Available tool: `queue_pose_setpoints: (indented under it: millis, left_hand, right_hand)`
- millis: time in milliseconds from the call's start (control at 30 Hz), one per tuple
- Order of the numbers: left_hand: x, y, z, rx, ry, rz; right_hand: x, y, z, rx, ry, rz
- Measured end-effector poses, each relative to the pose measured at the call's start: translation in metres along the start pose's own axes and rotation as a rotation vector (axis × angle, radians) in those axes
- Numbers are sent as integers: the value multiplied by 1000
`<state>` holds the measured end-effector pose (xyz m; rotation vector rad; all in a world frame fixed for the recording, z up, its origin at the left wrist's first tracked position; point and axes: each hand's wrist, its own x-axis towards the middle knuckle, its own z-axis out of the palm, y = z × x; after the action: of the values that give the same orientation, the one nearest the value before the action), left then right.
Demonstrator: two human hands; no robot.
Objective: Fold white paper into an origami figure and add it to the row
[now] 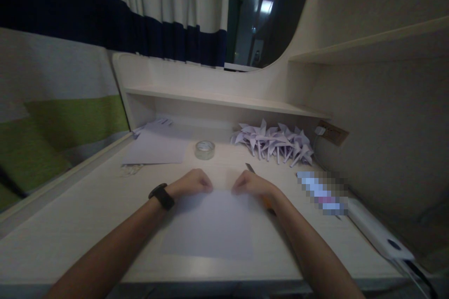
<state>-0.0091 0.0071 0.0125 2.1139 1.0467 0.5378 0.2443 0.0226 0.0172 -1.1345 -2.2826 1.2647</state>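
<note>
A pale lilac sheet of paper lies flat on the desk in front of me. My left hand, with a black band on its wrist, has its fingers curled and pinches the sheet's far edge. My right hand is curled the same way, gripping that far edge a little to the right. The two hands sit close together, a small gap between them. A utility knife lies under my right hand, mostly hidden.
A roll of clear tape stands beyond my hands. A pile of folded lilac paper pinwheels lies at the back right. A stack of sheets sits back left. A white power strip runs along the right edge.
</note>
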Motion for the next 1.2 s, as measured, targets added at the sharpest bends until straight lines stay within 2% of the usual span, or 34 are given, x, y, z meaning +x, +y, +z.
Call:
queue_pose_setpoints:
  millis: [167, 267, 300, 367, 433, 467, 633, 733, 967, 1200]
  left_hand:
    - [-7, -2, -12, -36, 46, -27]
    - [-8, -8, -14, -38, 88, -52]
    - [-7, -10, -14, -32, 100, -56]
    - [-4, -14, -11, 6, 101, -45]
    - [0, -16, -7, 73, 86, -21]
    - [2, -17, -5, 109, 76, -4]
    - [6, -11, 7, 211, 64, 64]
    - [6, -8, 10, 231, 59, 53]
    - [6, -8, 9, 214, 10, 74]
    - [0, -3, -3, 100, -29, 34]
  right_hand:
    - [-11, 9, -17, 88, -26, 100]
    - [-14, 16, -31, 70, 23, 94]
    - [-14, 17, -34, 39, 87, 89]
    - [-10, 15, -33, -49, 304, 79]
    - [-4, 9, -21, -133, 557, 59]
    - [0, 5, -11, -150, 600, 36]
    - [12, -12, 46, -335, 406, -60]
    - [14, -16, 61, -476, 389, -52]
    - [12, -20, 61, -654, 385, 62]
    - [9, -20, 50, -615, 376, 49]
